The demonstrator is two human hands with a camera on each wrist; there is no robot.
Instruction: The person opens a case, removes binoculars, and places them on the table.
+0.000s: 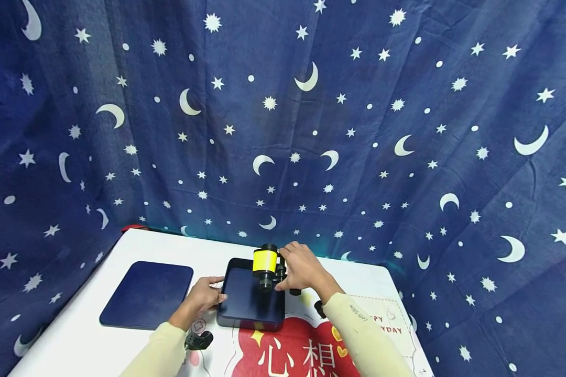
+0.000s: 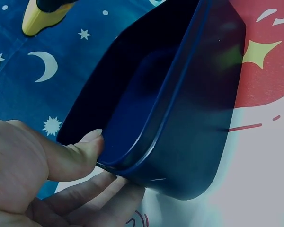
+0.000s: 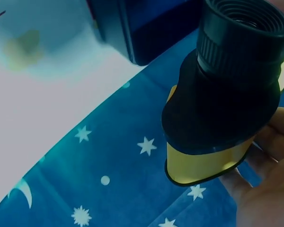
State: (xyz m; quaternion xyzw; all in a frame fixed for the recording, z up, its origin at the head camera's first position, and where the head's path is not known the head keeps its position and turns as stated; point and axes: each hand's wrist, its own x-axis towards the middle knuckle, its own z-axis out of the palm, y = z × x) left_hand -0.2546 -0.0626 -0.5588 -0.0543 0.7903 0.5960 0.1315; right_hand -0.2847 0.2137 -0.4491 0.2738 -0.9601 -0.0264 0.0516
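Note:
My right hand [image 1: 304, 267] holds a pair of yellow and black binoculars [image 1: 265, 260] above a dark blue box [image 1: 250, 323]. In the right wrist view, the fingers of that hand [image 3: 272, 175] curl against the yellow side of the binoculars [image 3: 217, 113], and a black ribbed eyepiece faces the camera. The left hand [image 1: 204, 294] grips the left wall of the box. Seen from the left wrist, its thumb is over the rim and its fingers are outside the wall of the box [image 2: 194, 109]. The visible part of the box's inside is bare.
A flat dark blue lid [image 1: 146, 294] lies on the white table left of the box. Red printing with characters [image 1: 292, 351] covers the table's front middle. A dark blue curtain [image 1: 283, 131] with moons and stars hangs behind. A small black object [image 1: 319, 309] shows beside the right forearm.

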